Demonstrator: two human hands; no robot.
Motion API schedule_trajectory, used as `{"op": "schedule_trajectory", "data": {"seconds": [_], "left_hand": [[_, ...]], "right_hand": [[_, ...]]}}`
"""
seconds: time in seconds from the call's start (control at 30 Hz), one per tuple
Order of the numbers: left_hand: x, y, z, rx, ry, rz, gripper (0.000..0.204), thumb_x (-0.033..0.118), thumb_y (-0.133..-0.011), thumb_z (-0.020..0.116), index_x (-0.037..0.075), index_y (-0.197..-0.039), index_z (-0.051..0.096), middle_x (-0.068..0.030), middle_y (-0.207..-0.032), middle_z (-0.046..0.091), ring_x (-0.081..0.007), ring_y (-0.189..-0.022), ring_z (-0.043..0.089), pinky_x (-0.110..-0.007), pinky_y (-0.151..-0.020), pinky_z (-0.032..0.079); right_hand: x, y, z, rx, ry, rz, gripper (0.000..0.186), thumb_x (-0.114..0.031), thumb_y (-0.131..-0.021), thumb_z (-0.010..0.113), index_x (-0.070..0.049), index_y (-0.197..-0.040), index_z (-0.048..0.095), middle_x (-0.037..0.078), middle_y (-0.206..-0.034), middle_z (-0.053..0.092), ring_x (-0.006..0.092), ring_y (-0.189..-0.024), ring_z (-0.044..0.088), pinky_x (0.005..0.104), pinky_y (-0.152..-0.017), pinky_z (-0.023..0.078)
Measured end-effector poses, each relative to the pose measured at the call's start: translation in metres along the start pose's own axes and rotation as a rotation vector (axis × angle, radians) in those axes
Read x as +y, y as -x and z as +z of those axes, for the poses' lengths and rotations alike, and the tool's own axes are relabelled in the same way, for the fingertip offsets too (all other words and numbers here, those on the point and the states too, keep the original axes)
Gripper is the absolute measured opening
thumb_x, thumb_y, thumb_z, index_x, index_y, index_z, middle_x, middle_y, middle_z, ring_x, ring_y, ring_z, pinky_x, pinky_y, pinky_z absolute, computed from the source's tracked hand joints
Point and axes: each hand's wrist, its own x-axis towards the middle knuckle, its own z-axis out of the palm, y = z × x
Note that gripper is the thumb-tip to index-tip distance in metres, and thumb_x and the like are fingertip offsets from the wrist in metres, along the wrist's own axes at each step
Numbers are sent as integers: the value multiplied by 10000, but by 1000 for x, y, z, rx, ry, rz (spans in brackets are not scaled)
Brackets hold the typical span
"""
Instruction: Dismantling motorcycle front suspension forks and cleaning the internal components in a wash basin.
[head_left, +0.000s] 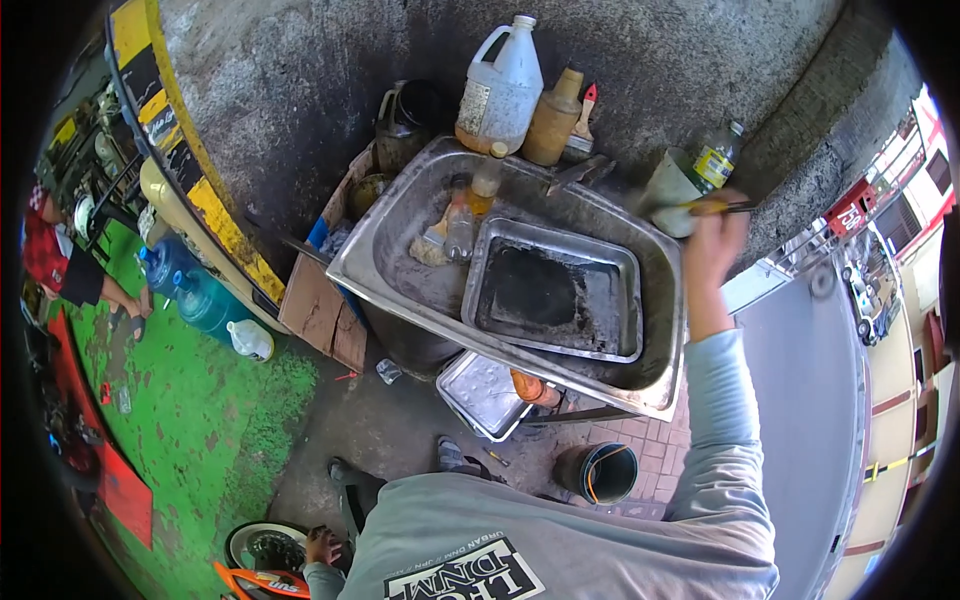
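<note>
Out at the right, my right hand [714, 245] is raised beyond the rim of a stained metal sink [400, 232]. It is blurred, its fingers closed on a slim yellow tool [712, 207] with a dark end, whose kind is unclear. A pale container [670, 182] and a clear bottle with a yellow label [715, 162] stand just past that hand. In the sink lies a rectangular metal pan [625, 300] with dark liquid, beside a paintbrush [432, 246] and small bottles. My left hand [322, 547] hangs low by an orange motorbike's wheel, fingers loosely apart, holding nothing visible.
Behind the sink stand a large white jug [500, 95], a brown bottle [553, 120] and a red-tipped brush [584, 120] against a concrete wall. A tray [480, 395] and a dark bucket [596, 472] are below. Blue water bottles [205, 300] and another person are at left.
</note>
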Motion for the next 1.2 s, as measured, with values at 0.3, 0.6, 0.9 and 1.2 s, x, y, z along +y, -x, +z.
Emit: {"op": "schedule_trajectory", "data": {"seconds": [0.3,0.6,0.9,1.2], "left_hand": [[-39,-15,-24,12,17,-76,468,255,-903,576,219,-1329,385,-169,-1235,557,-460,-988,623,-607,-791,481],[-40,-16,24,-39,300,-156,430,207,-901,603,123,-1295,452,-141,-1019,655,-378,-744,668,-542,-656,514],[-34,-17,56,122,170,45,292,139,-887,566,-13,-1136,586,-151,-957,661,-268,-619,648,-389,-478,504],[-63,-9,78,86,200,-145,357,115,-858,619,105,-1208,546,-164,-892,649,-321,-654,642,-479,-587,524]], "right_hand": [[43,0,-12,-128,0,152,64,-56,-981,508,-12,-1001,550,38,-856,603,108,-771,552,263,-691,448],[56,12,-27,-95,30,212,81,-58,-885,565,13,-851,551,89,-765,562,212,-742,564,360,-682,466],[89,13,-41,-196,217,105,157,-78,-888,548,65,-943,581,164,-898,632,232,-769,587,372,-740,477],[-5,-15,56,-641,280,-85,143,-13,-828,583,51,-955,571,171,-825,596,267,-696,580,361,-669,477]]}}
